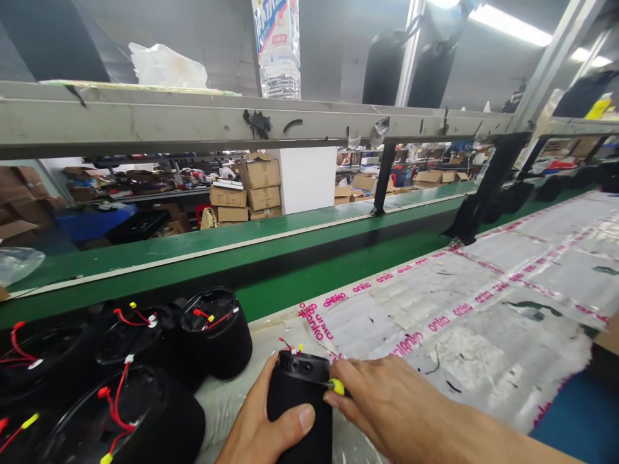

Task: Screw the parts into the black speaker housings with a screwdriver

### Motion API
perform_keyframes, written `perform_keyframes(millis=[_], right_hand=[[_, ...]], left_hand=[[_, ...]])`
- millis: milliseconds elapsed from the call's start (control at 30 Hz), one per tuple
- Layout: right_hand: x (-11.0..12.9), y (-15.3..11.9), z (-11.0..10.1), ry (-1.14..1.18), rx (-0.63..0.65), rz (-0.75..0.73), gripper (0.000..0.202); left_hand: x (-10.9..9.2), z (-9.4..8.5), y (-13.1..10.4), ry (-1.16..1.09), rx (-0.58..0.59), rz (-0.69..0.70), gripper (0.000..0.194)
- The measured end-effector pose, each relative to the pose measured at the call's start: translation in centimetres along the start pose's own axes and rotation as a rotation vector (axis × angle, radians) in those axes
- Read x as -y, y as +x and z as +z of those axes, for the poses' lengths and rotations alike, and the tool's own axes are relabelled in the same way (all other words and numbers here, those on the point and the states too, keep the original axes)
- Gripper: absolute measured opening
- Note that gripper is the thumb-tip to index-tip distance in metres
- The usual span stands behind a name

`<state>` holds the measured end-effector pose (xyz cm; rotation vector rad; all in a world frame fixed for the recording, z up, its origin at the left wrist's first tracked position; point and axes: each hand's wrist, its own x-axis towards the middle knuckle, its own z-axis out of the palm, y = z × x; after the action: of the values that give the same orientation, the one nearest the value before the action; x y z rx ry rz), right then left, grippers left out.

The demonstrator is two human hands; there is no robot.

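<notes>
My left hand [271,419] is wrapped round a black cylindrical housing [300,399], its thumb across the front. Red wires with small white and yellow connectors stick up from the housing's top, and a few round holes show near its rim. My right hand [382,393] pinches a small yellow-ended piece [336,386] against the right side of that rim; most of the piece is hidden by the fingers. Several similar black housings with red wires stand at the left, among them one [217,335] just left of my left hand.
Behind the bench covering [435,348], printed with pink letters, runs a green conveyor [300,264]. A grey shelf beam [193,122] crosses above, bearing a plastic bottle [279,58]. Dark supports [384,177] join it below. Cardboard boxes [261,183] are stacked farther back.
</notes>
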<state>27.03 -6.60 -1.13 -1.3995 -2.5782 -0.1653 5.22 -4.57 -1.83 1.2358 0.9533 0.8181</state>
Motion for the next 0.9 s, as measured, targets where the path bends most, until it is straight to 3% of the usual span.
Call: perform_keyframes(millis=[367, 567, 733, 900], right_hand=[[-0.1, 0.0, 0.1, -0.266, -0.059, -0.078, 0.024], [-0.2, -0.2, -0.7, -0.345, -0.005, -0.173, 0.015], [-0.4, -0.2, -1.8, -0.271, 0.076, -0.203, 0.015], [0.4, 0.3, -1.9, 0.049, 0.032, 0.01, 0.01]], left_hand=[[0.9, -0.3, 0.0, 0.129, -0.032, 0.022, 0.092], [1.6, 0.8, 0.1, 0.274, -0.17, 0.069, 0.093], [1.3, 1.4, 0.1, 0.295, -0.22, 0.064, 0.094], [0.1, 0.2, 0.0, 0.111, -0.111, -0.019, 0.088]])
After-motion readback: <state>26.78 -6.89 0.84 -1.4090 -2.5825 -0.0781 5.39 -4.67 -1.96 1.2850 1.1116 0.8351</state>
